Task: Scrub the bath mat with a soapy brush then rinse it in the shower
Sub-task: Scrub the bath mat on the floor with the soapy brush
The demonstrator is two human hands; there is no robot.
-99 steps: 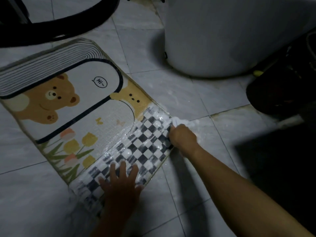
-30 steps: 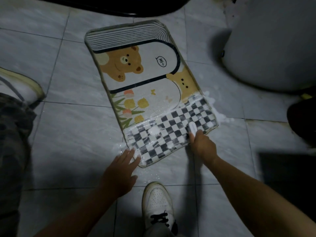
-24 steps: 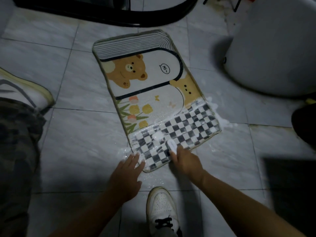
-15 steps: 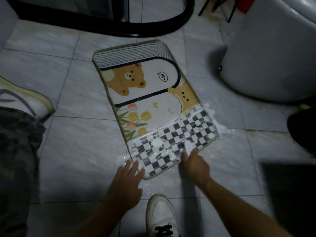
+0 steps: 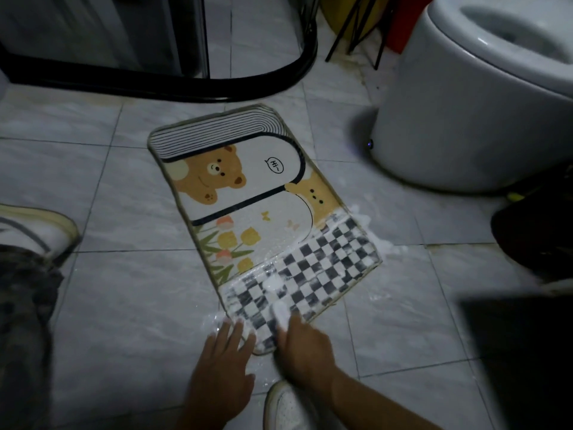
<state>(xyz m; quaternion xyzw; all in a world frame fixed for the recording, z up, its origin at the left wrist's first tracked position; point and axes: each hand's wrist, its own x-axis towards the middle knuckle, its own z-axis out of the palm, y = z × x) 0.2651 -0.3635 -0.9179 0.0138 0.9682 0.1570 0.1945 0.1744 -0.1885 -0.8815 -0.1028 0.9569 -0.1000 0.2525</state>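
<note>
Bath mat (image 5: 248,212) flat on floor tiles (image 5: 124,305), frame centre, foam on checkered lower end. Left hand (image 5: 221,367) flat, fingers spread, touching mat's lower corner. Right hand (image 5: 302,347) gripping white brush (image 5: 280,311) on the checks, lower centre.

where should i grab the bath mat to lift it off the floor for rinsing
Probably the long side edges of the bath mat, up near the striped end, pinching from both sides. It lies flat on the tiles, so fingers must slide under the rim. That end shows no suds, while the checkered end is slick with foam.
</note>
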